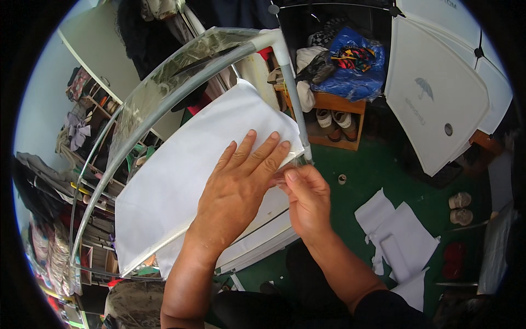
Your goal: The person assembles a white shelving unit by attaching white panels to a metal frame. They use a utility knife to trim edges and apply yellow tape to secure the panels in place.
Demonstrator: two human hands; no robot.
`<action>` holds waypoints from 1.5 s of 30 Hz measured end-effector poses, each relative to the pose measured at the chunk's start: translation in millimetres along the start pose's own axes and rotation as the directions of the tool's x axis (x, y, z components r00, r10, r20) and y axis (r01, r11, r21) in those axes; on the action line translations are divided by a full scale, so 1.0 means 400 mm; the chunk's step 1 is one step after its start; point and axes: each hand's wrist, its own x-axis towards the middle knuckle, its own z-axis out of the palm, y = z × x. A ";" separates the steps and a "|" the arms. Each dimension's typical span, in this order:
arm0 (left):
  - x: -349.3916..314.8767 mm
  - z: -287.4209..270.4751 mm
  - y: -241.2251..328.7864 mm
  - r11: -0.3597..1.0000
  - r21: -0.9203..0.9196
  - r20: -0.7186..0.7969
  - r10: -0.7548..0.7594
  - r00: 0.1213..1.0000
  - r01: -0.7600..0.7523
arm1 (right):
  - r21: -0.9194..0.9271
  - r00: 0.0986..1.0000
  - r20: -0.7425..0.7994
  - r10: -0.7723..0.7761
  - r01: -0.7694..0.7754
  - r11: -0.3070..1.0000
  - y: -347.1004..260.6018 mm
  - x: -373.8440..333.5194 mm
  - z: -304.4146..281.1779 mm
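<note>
Beside the grey tube frame [294, 98] lies a white sheet [181, 148], probably light, flexible, best held by its edges; the left hand [239, 178] rests flat on it, gripping nothing; the right hand [309, 200] pinches clear film [297, 160].

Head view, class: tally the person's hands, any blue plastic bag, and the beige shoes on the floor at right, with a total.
Left hand and right hand: 2
Blue plastic bag: 1
Beige shoes: 2
Total: 5
</note>
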 end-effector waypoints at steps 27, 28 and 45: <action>0.062 0.060 0.010 0.996 0.065 -0.199 0.068 0.978 -0.056 | 0.297 0.974 -0.088 0.207 -0.173 0.939 0.068 0.062 0.033; 0.061 0.059 0.010 0.996 0.065 -0.205 0.071 0.976 -0.058 | 0.315 0.970 -0.083 0.229 -0.192 0.930 0.064 0.065 0.039; 0.046 0.069 0.013 0.984 0.176 -0.281 0.073 0.957 -0.024 | 0.216 0.942 -0.178 0.283 -0.243 0.946 0.010 -0.036 0.056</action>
